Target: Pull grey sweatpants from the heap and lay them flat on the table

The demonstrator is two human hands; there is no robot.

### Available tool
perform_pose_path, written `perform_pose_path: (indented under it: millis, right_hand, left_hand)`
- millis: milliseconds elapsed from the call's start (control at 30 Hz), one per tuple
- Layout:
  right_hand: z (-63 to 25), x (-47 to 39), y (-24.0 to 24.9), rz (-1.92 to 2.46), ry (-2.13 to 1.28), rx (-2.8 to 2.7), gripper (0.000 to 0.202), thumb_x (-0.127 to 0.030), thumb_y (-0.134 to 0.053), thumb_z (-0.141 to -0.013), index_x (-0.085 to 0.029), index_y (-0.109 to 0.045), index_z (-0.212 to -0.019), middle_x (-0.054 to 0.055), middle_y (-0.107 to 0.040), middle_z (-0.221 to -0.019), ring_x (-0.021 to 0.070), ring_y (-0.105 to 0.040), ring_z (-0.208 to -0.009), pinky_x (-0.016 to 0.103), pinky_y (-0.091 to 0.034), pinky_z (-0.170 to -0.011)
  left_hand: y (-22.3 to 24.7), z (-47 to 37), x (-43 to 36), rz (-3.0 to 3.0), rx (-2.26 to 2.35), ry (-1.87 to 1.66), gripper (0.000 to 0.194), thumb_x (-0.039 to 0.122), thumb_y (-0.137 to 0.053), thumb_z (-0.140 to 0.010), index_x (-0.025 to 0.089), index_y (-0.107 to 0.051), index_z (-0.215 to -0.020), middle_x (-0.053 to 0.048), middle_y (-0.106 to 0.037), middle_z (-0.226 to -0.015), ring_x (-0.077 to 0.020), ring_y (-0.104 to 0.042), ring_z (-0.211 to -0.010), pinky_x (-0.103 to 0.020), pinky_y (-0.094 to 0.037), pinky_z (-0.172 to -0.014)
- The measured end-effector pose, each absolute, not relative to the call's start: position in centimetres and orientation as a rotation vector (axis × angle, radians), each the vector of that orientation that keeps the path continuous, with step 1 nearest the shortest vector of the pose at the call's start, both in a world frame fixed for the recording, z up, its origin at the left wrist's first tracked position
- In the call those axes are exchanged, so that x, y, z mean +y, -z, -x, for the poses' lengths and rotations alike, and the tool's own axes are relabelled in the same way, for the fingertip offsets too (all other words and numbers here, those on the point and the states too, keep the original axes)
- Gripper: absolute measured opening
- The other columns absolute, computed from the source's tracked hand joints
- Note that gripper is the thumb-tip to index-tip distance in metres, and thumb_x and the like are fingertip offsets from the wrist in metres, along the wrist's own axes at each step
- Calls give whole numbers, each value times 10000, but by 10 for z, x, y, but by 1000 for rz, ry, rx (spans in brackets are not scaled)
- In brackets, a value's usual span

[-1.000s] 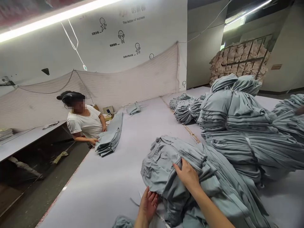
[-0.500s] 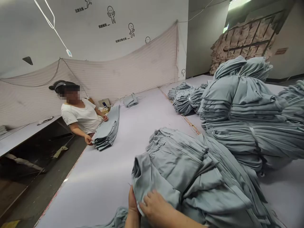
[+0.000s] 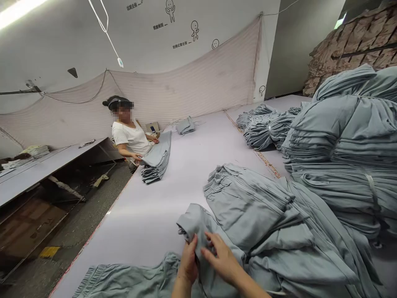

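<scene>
a folded corner of grey trousers point(image 3: 198, 225) is pinched by both hands at the near tabletop point(image 3: 149, 215) edge, the left hand point(image 3: 187, 265) closed on its left, the right hand point(image 3: 221, 260) closed beside it. the long axis runs away rightward over the pile point(image 3: 266, 215). a person point(image 3: 130, 136) is seated by another stack point(image 3: 158, 159) well apart.

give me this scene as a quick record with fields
left hand: pinches the grey garment at its folded end
right hand: on the same garment, fingers closed on the cloth
pile: loose grey garments beside the hands
table: pale, long
co-worker: at the far edge, hands on a flat stack
bundles: tied, stacked high
</scene>
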State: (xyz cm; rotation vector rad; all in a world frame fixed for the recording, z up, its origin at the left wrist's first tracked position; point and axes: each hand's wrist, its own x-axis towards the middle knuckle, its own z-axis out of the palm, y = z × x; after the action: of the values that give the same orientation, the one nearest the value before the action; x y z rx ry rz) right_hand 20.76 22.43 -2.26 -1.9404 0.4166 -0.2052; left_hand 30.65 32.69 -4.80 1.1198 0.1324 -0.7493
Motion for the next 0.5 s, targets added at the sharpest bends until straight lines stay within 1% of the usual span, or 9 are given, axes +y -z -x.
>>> perform_pose_path:
  millis: [100,200,267,333,400,467,500]
  right_hand:
    - [-221,206,9,1757,304,634,729,-616,-409,-830,-125,-467,-1365,161,-568,-1277,260,-600,-1053,373,-455,-949]
    - [-214,186,-2,1774,251,707,780,-703,-398,-812,-134,-499,-1336,160,-575,-1303,293,-559,-1161,398,-399,-1009]
    - [-201,177,-5,1814,172,695,729,-712,-419,-809,-168,-551,-1275,139,-620,-1253,303,-550,-1184,402,-390,-1006]
    - [-188,173,-4,1853,118,715,613,-667,-479,-802,-192,-605,-1168,121,-674,-1139,308,-599,-1094,397,-421,-944]
    - [-178,172,3,1875,118,761,462,-571,-511,-809,-204,-629,-1065,103,-699,-1038,297,-626,-1004,377,-439,-881]
    - [-176,174,14,1857,162,782,335,-443,-483,-822,-214,-623,-1021,79,-702,-984,271,-627,-960,351,-440,-850]
    - [-177,177,21,1832,191,783,299,-381,-463,-813,-217,-619,-1009,63,-701,-951,255,-625,-934,338,-440,-833]
  left_hand:
    - [46,-281,320,-1315,-88,726,444,360,-747,-703,165,-668,-1093,-139,-650,-1274,-304,-471,-1330,-429,-292,-1183]
    - [58,-258,317,-1443,-227,690,383,234,-768,-633,148,-703,-1000,-168,-645,-1250,-331,-399,-1375,-423,-217,-1210]
    - [70,-243,317,-1460,-277,619,384,166,-760,-589,145,-716,-970,-192,-631,-1241,-339,-377,-1386,-419,-209,-1212]
    - [80,-229,316,-1476,-339,556,413,171,-771,-565,156,-717,-974,-202,-610,-1251,-339,-375,-1385,-414,-213,-1209]
    - [86,-221,316,-1454,-362,580,460,250,-797,-570,174,-699,-1013,-190,-613,-1256,-336,-422,-1352,-415,-240,-1199]
    - [85,-222,315,-1374,-267,684,511,334,-823,-567,181,-675,-1032,-172,-651,-1215,-332,-496,-1292,-417,-308,-1168]
    - [83,-225,315,-1310,-168,749,538,346,-838,-556,184,-664,-1039,-157,-669,-1198,-323,-521,-1271,-405,-342,-1149]
